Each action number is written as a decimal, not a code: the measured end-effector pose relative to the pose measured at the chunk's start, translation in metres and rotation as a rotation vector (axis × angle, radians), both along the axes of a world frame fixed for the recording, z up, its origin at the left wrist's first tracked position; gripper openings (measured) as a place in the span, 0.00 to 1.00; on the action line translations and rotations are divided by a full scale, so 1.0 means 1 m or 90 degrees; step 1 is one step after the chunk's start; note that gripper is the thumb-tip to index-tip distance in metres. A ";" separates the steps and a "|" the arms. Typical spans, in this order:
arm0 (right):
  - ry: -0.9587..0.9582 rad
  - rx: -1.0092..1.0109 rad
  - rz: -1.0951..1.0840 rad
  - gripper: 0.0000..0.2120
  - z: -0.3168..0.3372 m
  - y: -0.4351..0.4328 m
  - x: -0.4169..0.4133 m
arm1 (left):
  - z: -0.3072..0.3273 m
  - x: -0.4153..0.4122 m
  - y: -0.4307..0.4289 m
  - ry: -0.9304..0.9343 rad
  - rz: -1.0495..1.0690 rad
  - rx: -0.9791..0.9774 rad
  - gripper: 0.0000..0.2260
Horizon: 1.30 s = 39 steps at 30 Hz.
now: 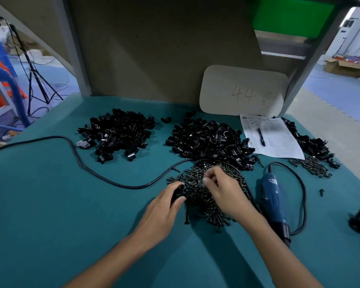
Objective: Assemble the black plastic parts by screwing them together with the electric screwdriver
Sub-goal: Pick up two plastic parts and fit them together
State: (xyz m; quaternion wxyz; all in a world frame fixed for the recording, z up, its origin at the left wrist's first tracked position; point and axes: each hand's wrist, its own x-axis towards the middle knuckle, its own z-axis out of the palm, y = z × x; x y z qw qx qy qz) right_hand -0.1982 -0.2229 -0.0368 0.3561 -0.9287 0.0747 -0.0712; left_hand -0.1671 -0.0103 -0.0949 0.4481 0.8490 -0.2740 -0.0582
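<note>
Teal surface (60, 204) carries everything. Beyond the hands sit two big heaps of black plastic parts: one heap (116, 134) ahead and to the left of the left hand, the other heap (206, 140) straight ahead of both hands. A third, thinner scatter of parts (312, 144) lies far out past the right hand. A pale card (243, 90) marked "44" leans on the back wall, w/ a printed sheet (276, 142) flat in front of it. The blue electric screwdriver (273, 202) lies on its side just right of the right wrist, not held. Its black cord (87, 165) snakes off left, well ahead of the left arm. A mound of dark screws (195, 195) lies under and btwn the hands; a smaller lot of screws (312, 166) lies further right.

Left hand (164, 206) grips one black part (180, 190), thumb and fingers wrapped round it at the mound's left edge. Right hand (222, 190) has fingers curled down into the screws; can't tell if it's got one. Pen (261, 137) rests on the sheet.
</note>
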 end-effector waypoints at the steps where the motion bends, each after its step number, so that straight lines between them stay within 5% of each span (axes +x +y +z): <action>1: -0.003 0.106 0.003 0.03 -0.001 0.008 -0.007 | 0.000 0.000 0.000 0.000 -0.001 -0.002 0.19; 5: -0.003 0.462 0.015 0.07 -0.006 0.029 -0.028 | 0.001 0.000 0.000 -0.008 -0.001 -0.004 0.21; 10: 0.006 0.500 0.016 0.05 -0.010 0.035 -0.031 | 0.000 0.000 0.000 -0.004 -0.002 -0.001 0.21; 20: -0.004 0.449 0.043 0.11 -0.012 0.030 -0.024 | 0.001 0.000 0.001 -0.001 -0.008 0.004 0.18; 29: 0.032 0.439 0.035 0.03 -0.015 0.029 -0.017 | 0.002 -0.002 0.001 -0.010 -0.014 0.018 0.21; 35: 0.046 0.206 0.035 0.16 -0.018 0.037 -0.016 | 0.005 -0.004 0.001 -0.019 -0.028 0.026 0.19; 39: 0.094 0.285 0.067 0.16 -0.018 0.036 -0.015 | 0.006 -0.003 0.000 -0.027 -0.021 0.022 0.17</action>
